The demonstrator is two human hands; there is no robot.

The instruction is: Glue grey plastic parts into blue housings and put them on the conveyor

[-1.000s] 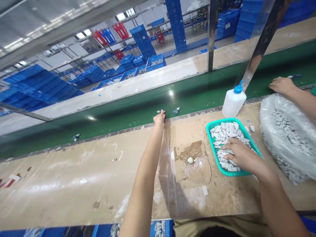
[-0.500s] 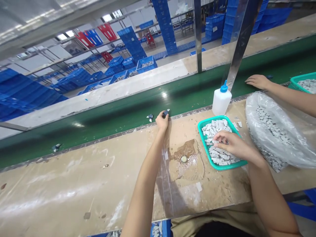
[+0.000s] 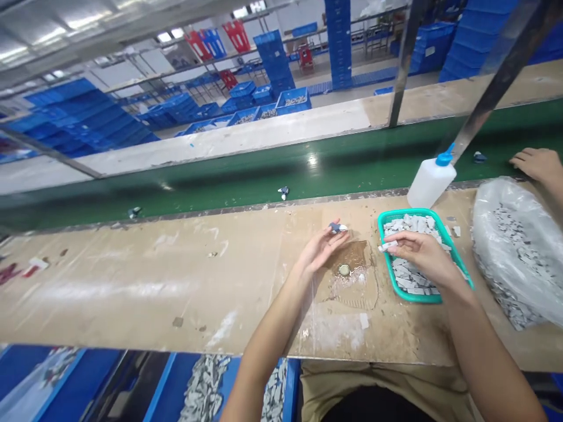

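My left hand [image 3: 323,246] is over the worn bench, pinching a small dark-and-white part [image 3: 338,227] at its fingertips. My right hand [image 3: 417,252] hovers above the teal basket [image 3: 457,265] of small grey pieces and pinches one grey piece [image 3: 387,246] between thumb and fingers. A small blob of glue [image 3: 344,270] sits on a stained cardboard patch [image 3: 354,278] between my hands. A similar small part [image 3: 284,191] lies on the green conveyor belt [image 3: 246,176] beyond the bench edge.
A white squeeze bottle with a blue cap [image 3: 431,179] stands behind the basket. A clear plastic bag of grey pieces [image 3: 514,252] lies at the right. Another person's hand [image 3: 534,163] rests on the belt edge at far right. Blue crates fill the background.
My left hand pulled back from the belt edge to the bench, carrying a small part. My right hand lifted a grey piece out of the basket. The view shifted.
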